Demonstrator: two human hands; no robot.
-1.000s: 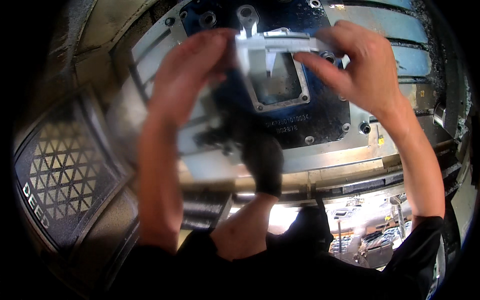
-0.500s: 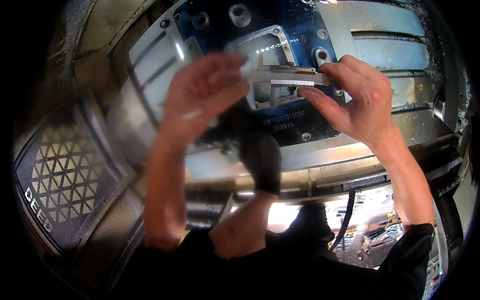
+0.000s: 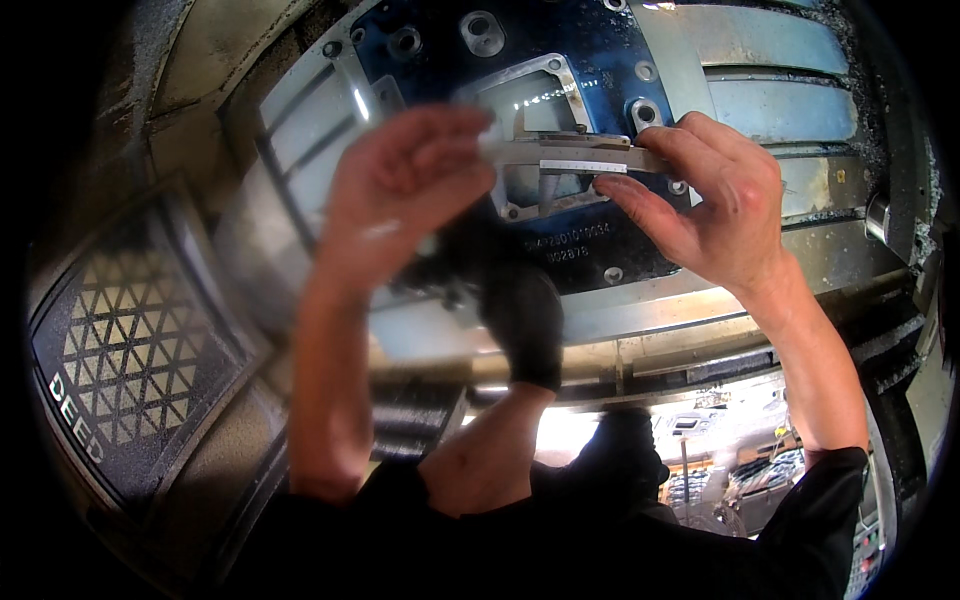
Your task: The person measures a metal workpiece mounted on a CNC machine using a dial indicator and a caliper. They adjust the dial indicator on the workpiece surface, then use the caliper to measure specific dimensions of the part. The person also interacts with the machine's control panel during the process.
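Caliper [image 3: 583,160]: silver-grey, held level left to right over the near part of a rectangular opening in a dark blue plate [image 3: 655,225]. Pale graduated strip along its near edge, fine tick marks present but too small to read. One tapered jaw points toward the near side, across the opening; its tip is hard to separate from the bright surfaces behind. Left end of the caliper smears into blur beside the fingers; jaw gap there not readable. Contact between caliper and plate: cannot tell.

Right hand [image 3: 725,190]: clamped on the right end of the caliper, thumb on the near side, fingers on the far side; that end is covered by the grip.

Left hand [image 3: 410,185]: fingers curled, at the caliper's left end, strongly blurred; cannot tell whether it grips or only sits alongside. Hands apart, the caliper between them.

Plate: pale metal rim [image 3: 578,100] around the opening, left side partly obscured by the left hand. Far edge of plate cut off by the view. Slotted metal bed [image 3: 780,110] to the right. Dark shoe [image 3: 525,325] on the near side, blurred, hiding part of the plate's near-left area.
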